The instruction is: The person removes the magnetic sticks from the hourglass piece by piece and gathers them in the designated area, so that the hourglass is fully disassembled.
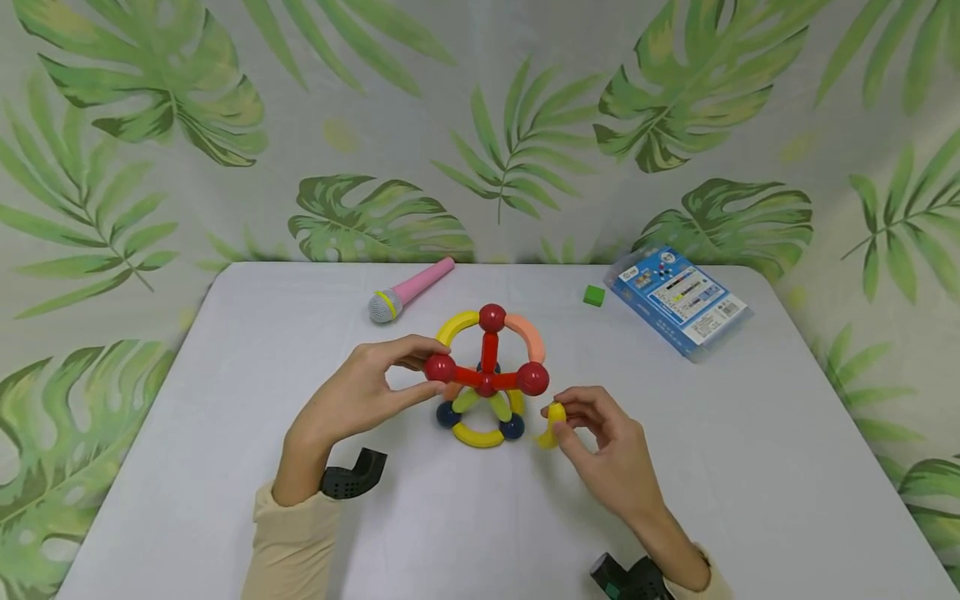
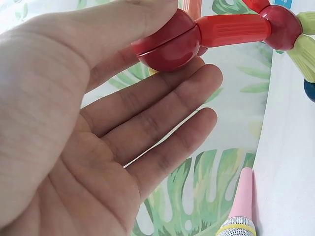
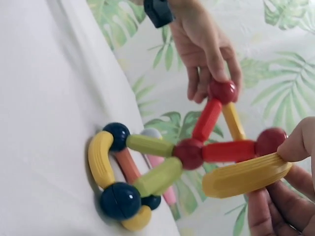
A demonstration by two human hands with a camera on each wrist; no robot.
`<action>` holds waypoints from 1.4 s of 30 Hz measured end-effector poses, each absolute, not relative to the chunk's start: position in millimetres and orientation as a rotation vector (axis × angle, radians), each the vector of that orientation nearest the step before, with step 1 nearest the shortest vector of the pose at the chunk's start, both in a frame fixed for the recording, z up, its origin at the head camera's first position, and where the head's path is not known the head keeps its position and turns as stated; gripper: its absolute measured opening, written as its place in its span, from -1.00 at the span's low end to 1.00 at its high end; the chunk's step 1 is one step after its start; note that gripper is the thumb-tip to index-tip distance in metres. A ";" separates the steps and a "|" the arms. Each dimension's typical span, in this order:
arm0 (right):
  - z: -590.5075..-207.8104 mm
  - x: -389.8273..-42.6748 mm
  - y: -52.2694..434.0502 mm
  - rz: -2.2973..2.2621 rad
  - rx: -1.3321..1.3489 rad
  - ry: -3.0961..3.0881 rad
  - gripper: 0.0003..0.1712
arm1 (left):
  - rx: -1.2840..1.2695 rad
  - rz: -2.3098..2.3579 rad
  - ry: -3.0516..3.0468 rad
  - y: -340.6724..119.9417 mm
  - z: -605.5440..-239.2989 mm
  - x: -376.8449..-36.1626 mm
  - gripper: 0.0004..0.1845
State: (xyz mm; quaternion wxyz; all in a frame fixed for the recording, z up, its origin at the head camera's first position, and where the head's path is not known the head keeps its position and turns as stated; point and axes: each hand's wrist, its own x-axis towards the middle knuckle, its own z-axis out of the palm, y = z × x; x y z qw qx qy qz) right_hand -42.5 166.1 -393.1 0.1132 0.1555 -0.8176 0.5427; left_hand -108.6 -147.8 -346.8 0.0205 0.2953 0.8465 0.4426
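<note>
Nearest the camera, two cream sleeves [image 1: 288, 533] come in over the white table [image 1: 787, 467], each wrist wearing a dark camera mount. The right hand [image 1: 611, 454] pinches a curved yellow piece [image 1: 553, 423] between thumb and fingers, holding it just off the table beside the toy's right red ball [image 1: 533, 379]; in the right wrist view the piece lies right under that ball, and whether they touch cannot be told. The left hand [image 1: 360, 396] pinches the toy's left red ball [image 1: 439, 367] between thumb and forefinger, its other fingers straight beneath, as the left wrist view shows.

Between the hands, at the middle of the table, stands the toy [image 1: 487, 379], a rod-and-ball wheel. Red rods run from a red hub [image 1: 486, 385] to three red balls; a yellow arc [image 1: 456, 327] and a peach arc [image 1: 527, 333] join the top ball [image 1: 492, 317] to the side ones. Lime rods go down to dark blue balls [image 1: 448, 414] resting on the table, with a yellow arc between them.

Farther back lie a pink toy microphone [image 1: 408, 289] to the left, a small green cube [image 1: 594, 295], and a blue box [image 1: 678, 300] to the right. Behind the table hangs a leaf-print backdrop [image 1: 150, 125].
</note>
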 end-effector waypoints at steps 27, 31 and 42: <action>-449.6 -135.3 231.8 1.144 0.160 -2.938 -0.64 | 0.917 1.387 2.628 -148.9 -348.2 -109.8 -0.56; -446.0 -131.5 231.7 1.104 0.198 -2.951 -0.64 | 0.909 1.377 2.641 -149.7 -347.0 -109.7 -0.57; -439.0 -124.1 228.8 1.022 0.202 -2.994 -0.65 | 0.909 1.376 2.634 -148.6 -348.7 -108.0 -0.58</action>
